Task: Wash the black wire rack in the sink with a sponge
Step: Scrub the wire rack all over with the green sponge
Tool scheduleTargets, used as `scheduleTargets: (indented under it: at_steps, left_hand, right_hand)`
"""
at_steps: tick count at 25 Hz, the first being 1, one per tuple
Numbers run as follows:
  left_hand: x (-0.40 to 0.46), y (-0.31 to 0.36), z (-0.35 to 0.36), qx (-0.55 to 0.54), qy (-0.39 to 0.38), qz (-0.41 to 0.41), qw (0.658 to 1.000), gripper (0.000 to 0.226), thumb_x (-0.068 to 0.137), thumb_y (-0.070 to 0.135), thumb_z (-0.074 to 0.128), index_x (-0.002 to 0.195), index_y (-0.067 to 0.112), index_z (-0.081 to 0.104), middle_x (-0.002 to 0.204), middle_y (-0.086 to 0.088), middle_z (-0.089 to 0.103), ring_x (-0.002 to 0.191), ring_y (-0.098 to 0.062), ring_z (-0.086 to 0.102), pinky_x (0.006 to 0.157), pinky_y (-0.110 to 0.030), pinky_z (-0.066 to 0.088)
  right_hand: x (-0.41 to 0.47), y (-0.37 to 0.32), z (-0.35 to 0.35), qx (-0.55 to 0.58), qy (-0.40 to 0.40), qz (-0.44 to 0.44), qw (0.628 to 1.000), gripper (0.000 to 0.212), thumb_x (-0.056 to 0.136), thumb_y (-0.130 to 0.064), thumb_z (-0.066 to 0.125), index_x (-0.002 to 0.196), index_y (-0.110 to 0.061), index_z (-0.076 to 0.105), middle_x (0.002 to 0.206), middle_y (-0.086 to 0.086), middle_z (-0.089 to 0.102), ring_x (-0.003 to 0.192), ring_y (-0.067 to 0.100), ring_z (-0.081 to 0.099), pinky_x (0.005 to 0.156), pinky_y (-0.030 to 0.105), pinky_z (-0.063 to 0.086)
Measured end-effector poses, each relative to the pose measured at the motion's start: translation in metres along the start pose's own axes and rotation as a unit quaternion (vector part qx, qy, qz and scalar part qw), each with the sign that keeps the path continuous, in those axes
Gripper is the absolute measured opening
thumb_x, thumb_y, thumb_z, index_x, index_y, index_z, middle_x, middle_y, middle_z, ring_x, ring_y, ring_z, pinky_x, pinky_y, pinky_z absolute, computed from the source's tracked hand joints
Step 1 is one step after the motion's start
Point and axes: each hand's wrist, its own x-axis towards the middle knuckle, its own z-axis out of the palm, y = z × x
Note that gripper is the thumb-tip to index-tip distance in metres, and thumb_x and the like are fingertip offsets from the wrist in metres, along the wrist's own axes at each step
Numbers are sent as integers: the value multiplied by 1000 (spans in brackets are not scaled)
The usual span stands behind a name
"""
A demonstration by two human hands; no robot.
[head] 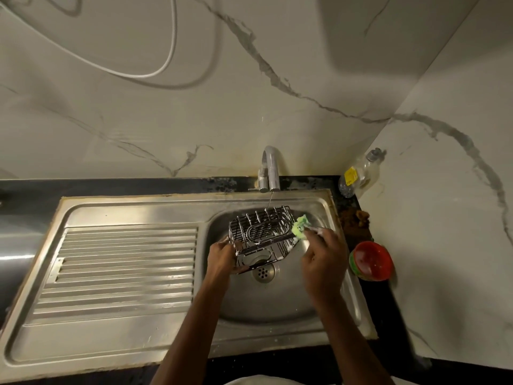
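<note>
Here the left hand [222,255] grips the black wire rack [262,238] over the sink [133,215], steadying it while right-hand fingers [315,233] pinch the sponge [300,225] against its soapy end

Veined marble wall [277,107] meets in a corner; white cable [155,75] loops above a dark counter [138,186]

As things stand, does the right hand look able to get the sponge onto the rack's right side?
Probably yes. The right hand holds the green sponge right at the black wire rack's right end, nothing lies between them, and the left hand steadies the opposite end over the sink.
</note>
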Motion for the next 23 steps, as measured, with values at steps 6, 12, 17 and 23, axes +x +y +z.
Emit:
scheduleTargets:
  at_steps: [6, 12, 17, 23]
  left_hand:
    - [-2, 0, 7, 0, -23, 1, 1000, 25, 100, 10, 55, 111, 13, 77, 109, -11, 78, 104, -28, 73, 65, -44, 64]
    - [6, -4, 9, 37, 20, -8, 999, 17, 91, 16, 63, 91, 9, 78, 96, -20, 76, 88, -31, 72, 72, -52, 64]
    - [7, -9, 9, 104, 50, 8, 993, 17, 82, 15, 63, 81, 3, 75, 73, -9, 72, 70, -25, 72, 64, -45, 64]
    - [2, -5, 22, 142, 56, 10, 988, 14, 86, 13, 64, 85, 15, 77, 83, -7, 77, 72, -18, 76, 58, -34, 63]
  right_hand:
    - [-15, -8, -1, 24, -42, -106, 993, 29, 93, -5, 52, 107, -8, 77, 105, 12, 73, 92, 29, 66, 67, 41, 58]
    - [-21, -34, 0, 80, -17, -111, 990, 27, 92, -3, 56, 105, -9, 78, 103, 10, 71, 90, 26, 64, 70, 36, 57]
    - [-14, -30, 5, 47, -40, -196, 979, 35, 106, -12, 44, 104, -9, 78, 97, 11, 72, 87, 30, 66, 69, 41, 56]
    - [-11, -33, 18, 47, -12, -98, 994, 25, 90, -1, 55, 102, -4, 77, 94, 13, 70, 86, 30, 63, 69, 42, 56]
